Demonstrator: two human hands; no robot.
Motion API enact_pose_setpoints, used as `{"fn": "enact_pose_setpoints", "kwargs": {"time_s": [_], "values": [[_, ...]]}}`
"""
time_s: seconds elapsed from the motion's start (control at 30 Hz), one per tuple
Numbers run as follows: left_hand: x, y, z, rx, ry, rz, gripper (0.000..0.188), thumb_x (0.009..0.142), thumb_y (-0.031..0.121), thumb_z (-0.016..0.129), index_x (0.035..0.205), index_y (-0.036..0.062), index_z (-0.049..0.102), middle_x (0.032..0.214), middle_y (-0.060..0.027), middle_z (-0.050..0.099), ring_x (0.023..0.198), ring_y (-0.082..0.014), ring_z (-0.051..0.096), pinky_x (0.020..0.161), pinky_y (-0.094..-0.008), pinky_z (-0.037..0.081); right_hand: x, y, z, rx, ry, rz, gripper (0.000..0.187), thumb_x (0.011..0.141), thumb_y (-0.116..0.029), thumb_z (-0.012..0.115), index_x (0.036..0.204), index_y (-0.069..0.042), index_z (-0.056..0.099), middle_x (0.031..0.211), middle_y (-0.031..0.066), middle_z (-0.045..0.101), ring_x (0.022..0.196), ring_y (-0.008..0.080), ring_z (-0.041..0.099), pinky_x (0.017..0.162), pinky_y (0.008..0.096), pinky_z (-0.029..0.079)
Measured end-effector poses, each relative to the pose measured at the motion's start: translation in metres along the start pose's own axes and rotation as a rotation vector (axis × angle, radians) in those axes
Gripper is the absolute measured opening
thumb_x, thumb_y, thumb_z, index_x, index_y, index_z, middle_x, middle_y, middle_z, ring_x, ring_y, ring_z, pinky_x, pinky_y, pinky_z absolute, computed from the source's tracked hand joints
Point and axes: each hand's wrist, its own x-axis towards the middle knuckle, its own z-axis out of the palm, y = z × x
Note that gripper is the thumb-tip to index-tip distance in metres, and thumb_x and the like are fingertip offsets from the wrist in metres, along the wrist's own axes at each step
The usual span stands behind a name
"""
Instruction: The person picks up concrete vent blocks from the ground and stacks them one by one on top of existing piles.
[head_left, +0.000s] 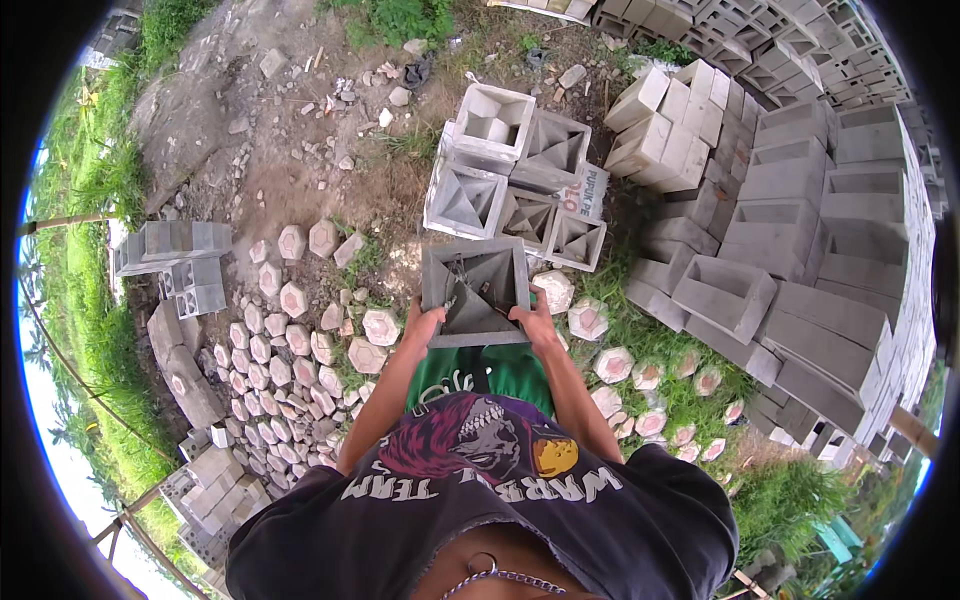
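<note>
In front of my waist I hold a square grey concrete vent block [474, 312], its slanted inner faces forming an X. My left hand [424, 326] is closed round its near left side, and my right hand [537, 322] grips the near right side. Both thumbs lie over the rim; the fingers underneath are mostly hidden. Just beyond it, several similar blocks stand close together on the ground, among them a patterned vent block [465, 200] and a paler one [494, 122] at the far end.
A printed sack [590, 196] lies beside the group. Stacked hollow concrete blocks [765, 245] rise on the right. Hexagonal pavers [293, 300] cover the ground on the left, with more in grass on the right. Grey blocks [180, 240] stand far left. Loose stones litter the dirt.
</note>
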Motion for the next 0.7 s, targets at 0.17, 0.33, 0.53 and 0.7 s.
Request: {"fn": "enact_pose_setpoints", "kwargs": {"time_s": [0.17,0.33,0.53,0.7], "values": [[0.040,0.056,0.026,0.040,-0.024,-0.053,0.065,0.062,0.010,0.061,0.124,-0.0019,0.048,0.112,-0.0164,0.061,0.101,-0.0254,0.058,0.087,-0.0358,0.046,0.050,-0.013,-0.010,0.000,0.077,-0.017,0.084,0.064,-0.006,0.065,0.140,-0.009,0.030,0.114,0.0195,0.055,0.098,0.0287,0.057,0.084,0.0395,0.048],[0.087,0.057,0.019,0.325,-0.073,0.095,0.052,0.063,0.014,0.064,0.111,-0.0036,0.057,0.098,-0.0159,0.066,0.091,-0.0266,0.063,0.079,-0.0358,0.049,0.076,-0.017,-0.003,-0.013,0.105,0.018,0.083,0.066,-0.006,0.063,0.141,-0.007,0.029,0.115,0.0178,0.055,0.097,0.0260,0.056,0.084,0.0368,0.047],[0.136,0.075,0.022,0.686,-0.122,0.078,0.039,0.068,0.025,0.069,0.097,-0.0016,0.067,0.086,-0.0196,0.069,0.083,-0.0321,0.067,0.077,-0.0404,0.051,0.127,0.037,0.001,0.041,0.171,0.205,0.063,0.069,-0.007,0.064,0.130,-0.004,0.049,0.105,0.0117,0.062,0.093,0.0237,0.058,0.084,0.0365,0.047],[0.186,0.040,0.013,0.761,-0.103,0.119,0.047,0.070,0.031,0.070,0.111,0.0065,0.068,0.092,-0.0216,0.069,0.090,-0.0373,0.067,0.082,-0.0446,0.052,0.165,0.043,0.021,0.021,0.228,0.180,0.062,0.071,-0.006,0.066,0.130,-0.003,0.048,0.108,0.0138,0.063,0.095,0.0251,0.060,0.086,0.0366,0.047]]}}
